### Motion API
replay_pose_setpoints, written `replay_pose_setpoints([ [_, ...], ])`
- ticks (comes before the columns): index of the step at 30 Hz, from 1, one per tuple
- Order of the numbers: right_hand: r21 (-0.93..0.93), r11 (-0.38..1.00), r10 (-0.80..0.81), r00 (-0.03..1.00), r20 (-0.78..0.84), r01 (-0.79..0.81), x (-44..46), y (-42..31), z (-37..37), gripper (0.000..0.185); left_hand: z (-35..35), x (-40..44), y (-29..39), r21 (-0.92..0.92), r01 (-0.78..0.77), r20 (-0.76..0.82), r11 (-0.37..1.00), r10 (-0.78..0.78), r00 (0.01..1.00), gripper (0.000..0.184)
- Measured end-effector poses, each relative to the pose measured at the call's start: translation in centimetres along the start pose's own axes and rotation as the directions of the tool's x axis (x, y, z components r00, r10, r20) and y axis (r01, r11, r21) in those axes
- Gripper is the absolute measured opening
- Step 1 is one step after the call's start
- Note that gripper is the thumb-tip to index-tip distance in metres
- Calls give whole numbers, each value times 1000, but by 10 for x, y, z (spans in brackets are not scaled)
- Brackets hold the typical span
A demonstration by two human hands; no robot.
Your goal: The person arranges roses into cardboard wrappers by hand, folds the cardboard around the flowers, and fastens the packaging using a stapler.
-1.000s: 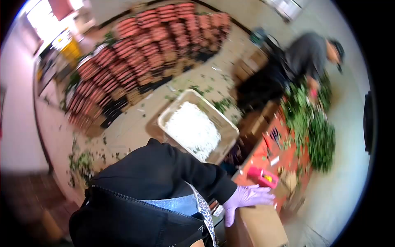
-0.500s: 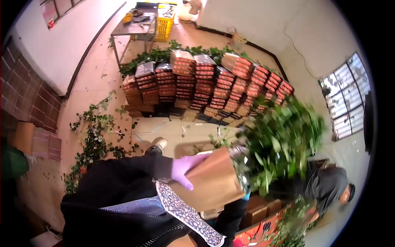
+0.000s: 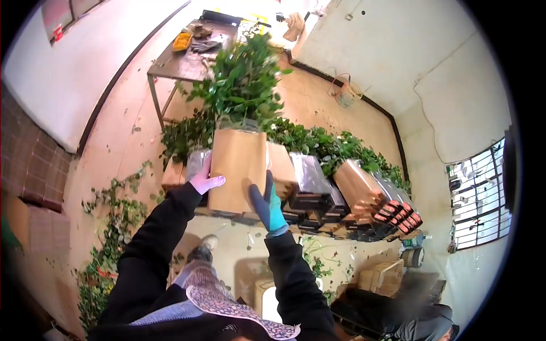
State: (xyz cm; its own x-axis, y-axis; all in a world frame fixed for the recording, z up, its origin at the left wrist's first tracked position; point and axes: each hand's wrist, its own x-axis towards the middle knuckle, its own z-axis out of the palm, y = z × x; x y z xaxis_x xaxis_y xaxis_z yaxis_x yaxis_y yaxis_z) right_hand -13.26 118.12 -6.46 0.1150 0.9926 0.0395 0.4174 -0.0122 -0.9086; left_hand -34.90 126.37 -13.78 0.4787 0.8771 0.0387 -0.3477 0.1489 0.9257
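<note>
Bundle of leafy stems in brown kraft paper is gripped between the person's two gloved hands, above the near left part of a stack of wrapped bundles. The left hand, in a lilac glove, holds its left side, thumb across the paper; the right hand, in a teal-and-navy glove, presses its lower right side. Green foliage points away, towards a metal table. Loose leafy stems lie on the tiled floor to the left.
</note>
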Motion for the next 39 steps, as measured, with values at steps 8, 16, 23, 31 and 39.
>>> replay_pose_setpoints([
  [8, -775, 603, -215, 974, 69, 188, 85, 88, 59, 47, -86, 108, -163, 367, 574, -352, 732, -461, 814, 96],
  [16, -781, 585, -218, 970, 109, 219, 97, 90, 49, 35, -111, 125, -208, 731, 506, -499, 458, -148, 854, 74],
  [23, -516, 816, -342, 937, -66, 261, 24, 56, 3, 37, -92, 190, -171, 970, 204, -224, 134, 150, 963, 61],
  [31, 3, 475, 588, 316, -745, -880, -377, 184, -28, 33, 125, 137, -59, 766, -592, 493, 250, 363, 791, 47],
  [39, 908, -279, 447, -879, -165, -312, -765, 113, 177, 86, 356, -142, -139, 418, -574, 788, 704, -595, -156, 47],
])
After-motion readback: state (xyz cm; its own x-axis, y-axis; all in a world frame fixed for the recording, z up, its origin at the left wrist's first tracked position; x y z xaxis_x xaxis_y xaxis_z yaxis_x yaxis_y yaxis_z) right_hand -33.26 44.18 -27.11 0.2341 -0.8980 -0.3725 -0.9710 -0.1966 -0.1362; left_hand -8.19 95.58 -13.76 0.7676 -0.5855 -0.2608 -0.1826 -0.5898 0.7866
